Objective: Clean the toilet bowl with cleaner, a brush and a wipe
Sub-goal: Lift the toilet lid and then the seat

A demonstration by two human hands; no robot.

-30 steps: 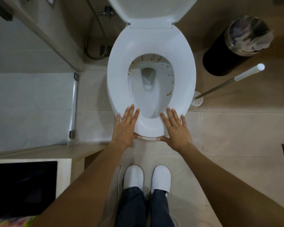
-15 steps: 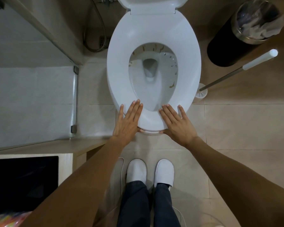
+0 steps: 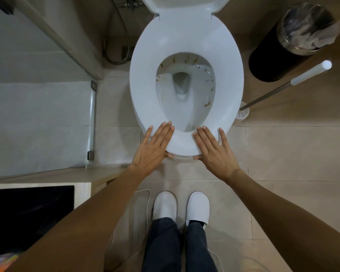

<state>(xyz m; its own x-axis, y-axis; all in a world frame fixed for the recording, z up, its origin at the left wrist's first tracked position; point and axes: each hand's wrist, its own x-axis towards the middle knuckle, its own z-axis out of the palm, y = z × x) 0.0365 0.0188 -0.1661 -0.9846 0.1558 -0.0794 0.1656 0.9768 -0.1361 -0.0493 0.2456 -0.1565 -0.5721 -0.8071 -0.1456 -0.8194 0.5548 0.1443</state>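
The white toilet has its lid (image 3: 185,4) raised and its seat (image 3: 145,75) down. Brown stains (image 3: 206,104) dot the inside of the bowl (image 3: 185,118) below the rim. My left hand (image 3: 151,150) lies on the seat's front left, fingers on top and thumb tucked under the front edge. My right hand (image 3: 214,154) mirrors it on the front right. The toilet brush (image 3: 283,87) leans in its holder (image 3: 243,114) right of the bowl, its white grip pointing up and right. No cleaner bottle or wipe shows.
A black bin (image 3: 273,55) with a plastic liner stands at the back right. A metal hose (image 3: 124,36) loops at the back left beside a glass panel (image 3: 91,124). A wooden counter (image 3: 47,177) is at my left. My white slippers (image 3: 164,205) stand on tiles.
The view has shifted a little as my head moved. Both hands stay on the front of the seat, the right fingers slightly more spread. The seat has not risen.
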